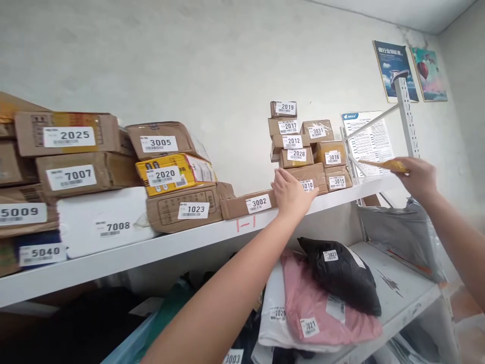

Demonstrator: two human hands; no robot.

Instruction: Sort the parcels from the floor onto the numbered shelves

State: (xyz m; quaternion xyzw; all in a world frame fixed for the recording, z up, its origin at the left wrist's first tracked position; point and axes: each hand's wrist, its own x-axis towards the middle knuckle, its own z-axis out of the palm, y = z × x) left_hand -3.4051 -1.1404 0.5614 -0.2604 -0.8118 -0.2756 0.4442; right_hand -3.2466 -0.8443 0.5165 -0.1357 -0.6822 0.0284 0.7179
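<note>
My left hand (pixel 291 193) reaches up to the top shelf, its fingers stretched out and the thumb apart. It rests against the right end of a long, low cardboard box (pixel 246 205) labelled 3002 and partly covers the cardboard box (pixel 320 176) labelled 3010. Whether it presses on either box, I cannot tell. On the right, my right hand (pixel 417 174) is closed around a thin yellow item (pixel 379 164) that points left, above the shelf's right end. Its exact kind is unclear. Small boxes, such as the box labelled 3016 (pixel 330 153), are stacked between the hands.
The white shelf edge (pixel 189 241) slants upward to the right, ending near a metal post (pixel 407 116). Larger parcels, including a white box (pixel 104 217), fill its left side. Below lie a pink bag (pixel 303 298) and a black bag (pixel 341 273). Posters (pixel 394 71) hang behind.
</note>
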